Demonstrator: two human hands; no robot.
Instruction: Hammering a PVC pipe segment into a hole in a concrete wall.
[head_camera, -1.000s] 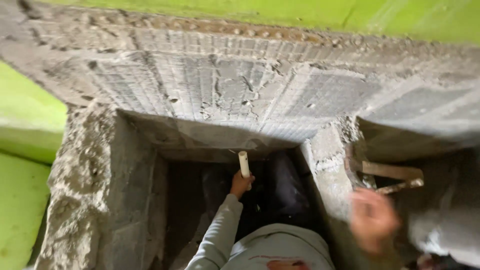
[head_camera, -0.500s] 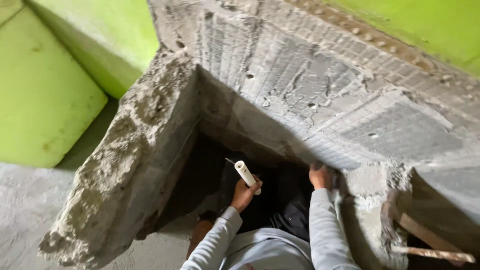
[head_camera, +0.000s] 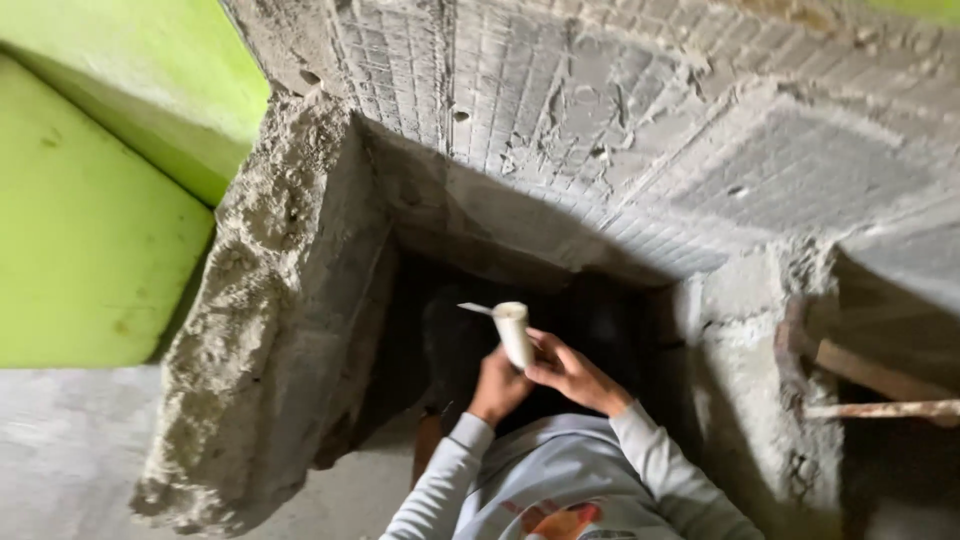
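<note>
A person in a pale grey long-sleeved top looks down into a dark recess under a rough grey concrete slab (head_camera: 640, 150) scored with a fine grid pattern. Both hands now meet on a short white plastic tube (head_camera: 515, 335), held upright in front of the dark opening. Half a second ago only the left hand gripped it while the right hand rested on the concrete edge of the recess; the right has since come across to join it, so the tube is now being handled with two hands. The left hand (head_camera: 497, 385) wraps the tube's lower end from below, fingers closed around it. The right hand (head_camera: 572, 372) pinches its side, fingers narrow against the tube. A thin pale strip (head_camera: 475, 309) juts from the tube's top. A crumbling concrete pillar (head_camera: 270, 300) stands at left, beside bright green wall panels (head_camera: 90, 220). At right, wooden handles (head_camera: 870, 385) lie in a niche. No packages, labels or signs are visible.
</note>
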